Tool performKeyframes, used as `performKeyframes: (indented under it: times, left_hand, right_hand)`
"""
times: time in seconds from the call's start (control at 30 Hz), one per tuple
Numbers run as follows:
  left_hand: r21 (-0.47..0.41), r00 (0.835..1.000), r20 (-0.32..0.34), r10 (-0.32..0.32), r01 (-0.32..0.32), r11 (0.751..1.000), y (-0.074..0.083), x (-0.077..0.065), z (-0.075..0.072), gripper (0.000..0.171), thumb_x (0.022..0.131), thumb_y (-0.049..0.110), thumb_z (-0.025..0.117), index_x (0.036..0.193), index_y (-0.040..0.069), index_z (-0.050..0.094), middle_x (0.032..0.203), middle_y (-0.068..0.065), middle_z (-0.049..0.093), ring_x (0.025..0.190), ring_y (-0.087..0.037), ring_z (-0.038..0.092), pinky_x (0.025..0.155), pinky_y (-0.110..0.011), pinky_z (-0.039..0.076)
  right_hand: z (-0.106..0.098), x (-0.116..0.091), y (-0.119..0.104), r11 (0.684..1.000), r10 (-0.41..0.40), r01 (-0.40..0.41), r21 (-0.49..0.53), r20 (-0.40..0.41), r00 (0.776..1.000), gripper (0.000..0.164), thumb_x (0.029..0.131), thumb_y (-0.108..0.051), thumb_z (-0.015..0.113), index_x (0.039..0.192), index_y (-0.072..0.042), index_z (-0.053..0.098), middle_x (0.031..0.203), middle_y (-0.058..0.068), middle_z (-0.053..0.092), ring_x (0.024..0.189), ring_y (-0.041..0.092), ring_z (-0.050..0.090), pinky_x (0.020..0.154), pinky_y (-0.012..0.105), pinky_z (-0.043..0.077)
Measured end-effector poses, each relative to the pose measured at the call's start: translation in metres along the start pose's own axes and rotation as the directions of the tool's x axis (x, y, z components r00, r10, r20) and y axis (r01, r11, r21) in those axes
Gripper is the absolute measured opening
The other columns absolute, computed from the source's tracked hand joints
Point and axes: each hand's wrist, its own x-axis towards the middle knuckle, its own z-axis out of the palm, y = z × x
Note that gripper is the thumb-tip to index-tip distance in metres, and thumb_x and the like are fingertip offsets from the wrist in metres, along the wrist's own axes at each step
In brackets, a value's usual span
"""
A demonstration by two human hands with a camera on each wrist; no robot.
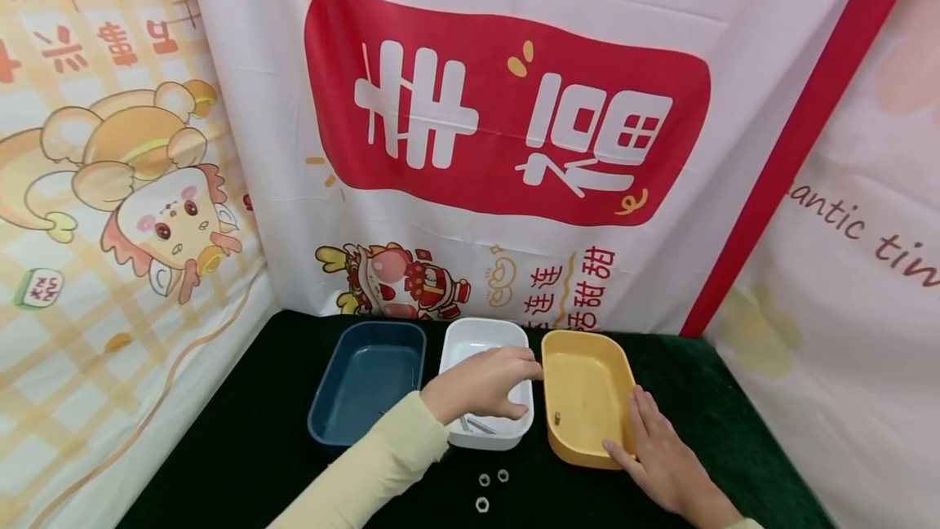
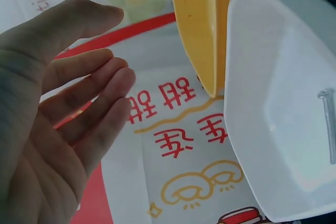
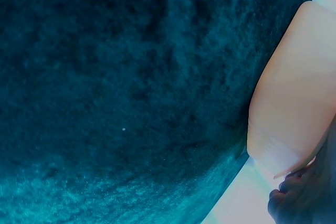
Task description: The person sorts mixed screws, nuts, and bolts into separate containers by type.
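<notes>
So, nearest the wearer, three loose metal nuts [image 1: 482,504] lie close together on the dark green worktop [image 1: 220,464], just in front of the bins. My guess is they're left there so fingertips can get at them without a wall in the way.

Next up, the right grip [image 1: 664,451] is against the yellow bin [image 1: 630,370], fingers fairly straight along the right side and thumb at the near corner. Looks more like steadying or nudging it than clutching. There's a small metal piece [image 1: 557,419] inside, too tiny to identify.

The left grip [image 1: 485,382] hangs over the white bin [image 1: 487,442], loosely curved, thumb well away from the fingers, holding nothing. Its fingertips point toward the yellow bin, but the left wrist view shows them apart from it.

Bolts [image 1: 481,426] lie in the white bin, presumably so they don't roll off. The blue bin [image 1: 360,386] sits furthest left, probably lined up for easy reach. Behind it all hangs a red-and-white banner [image 1: 499,137].
</notes>
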Motion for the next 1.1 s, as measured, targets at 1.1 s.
performKeyframes:
  times: [1.1]
  left_hand:
    - [-0.163, 0.978, 0.209, 0.001, 0.034, 0.986, 0.009, -0.084, 0.071, 0.022, 0.084, 0.023, 0.088, 0.102, 0.02, 0.077, 0.095, 0.012, 0.072, 0.079, 0.005, 0.06, 0.069, -0.013, 0.051]
  right_hand:
    - [0.0, -0.001, -0.001, 1.0, 0.0, 0.0, 0.006, -0.012, 1.0, 0.11, 0.098, -0.081, 0.039, 0.169, -0.003, 0.007, 0.179, 0.019, 0.003, 0.162, 0.048, 0.011, 0.126, 0.071, 0.023]
